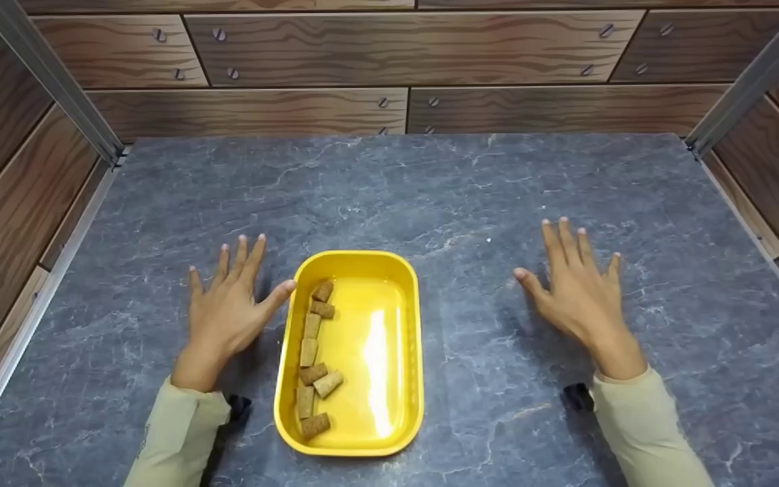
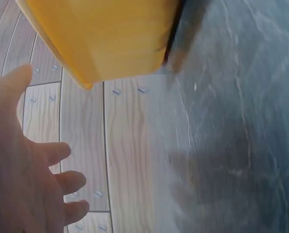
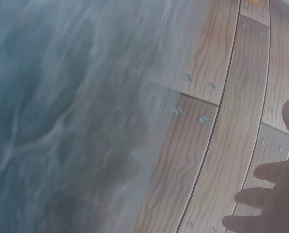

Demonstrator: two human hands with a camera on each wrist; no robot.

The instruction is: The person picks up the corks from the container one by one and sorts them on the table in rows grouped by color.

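Observation:
A yellow rectangular tray (image 1: pixel 399 433) with rounded corners lies on the dark marbled table, its long side running away from me. Several cork stoppers (image 1: pixel 308 353) line its left inner wall, with one cork (image 1: pixel 328 383) lying slightly inward. Left of the tray, my left hand (image 1: pixel 227 314) is spread palm down, the thumb tip right at the rim. In the left wrist view the tray's outer wall (image 2: pixel 125 43) rises beyond that hand's fingers. Well to the right, my right hand (image 1: pixel 579 297) is also spread, holding nothing, over the table.
The grey marbled tabletop (image 1: pixel 470 189) reaches back to a wood-patterned wall (image 1: pixel 410 51). Metal posts (image 1: pixel 58 81) stand at the back corners, and wood-patterned panels flank both sides. A dark wrist device (image 1: pixel 239 408) shows at each sleeve.

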